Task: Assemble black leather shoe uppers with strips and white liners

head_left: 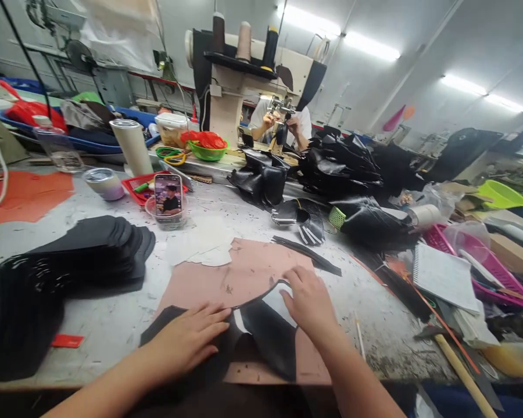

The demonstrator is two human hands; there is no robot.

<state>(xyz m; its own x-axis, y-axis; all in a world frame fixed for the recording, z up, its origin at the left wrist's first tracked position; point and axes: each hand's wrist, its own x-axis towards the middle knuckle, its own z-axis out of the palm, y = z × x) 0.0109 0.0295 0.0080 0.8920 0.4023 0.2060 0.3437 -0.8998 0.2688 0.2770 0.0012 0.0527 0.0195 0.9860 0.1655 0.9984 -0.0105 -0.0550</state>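
Note:
A black leather piece (270, 337) with white strips on it lies over a pink sheet (200, 284) at the table's front edge. My left hand (192, 334) rests flat on the left part of the leather, fingers stretched out. At the upper right edge of the same piece is my right hand (307, 299), its thumb and bent fingers closed around the rim. A white sheet (204, 241) with a ragged edge overlaps the pink one. Beyond my right hand lies a narrow black strip (307, 253).
Stacked black pieces (82, 255) stand at left. A phone (168, 194) leans in a clear tub near a cream tumbler (132, 145). At right are a notebook (444, 276), a magenta basket (509, 290) and a hammer (462, 371). Behind the sewing machine (226, 93) a person works.

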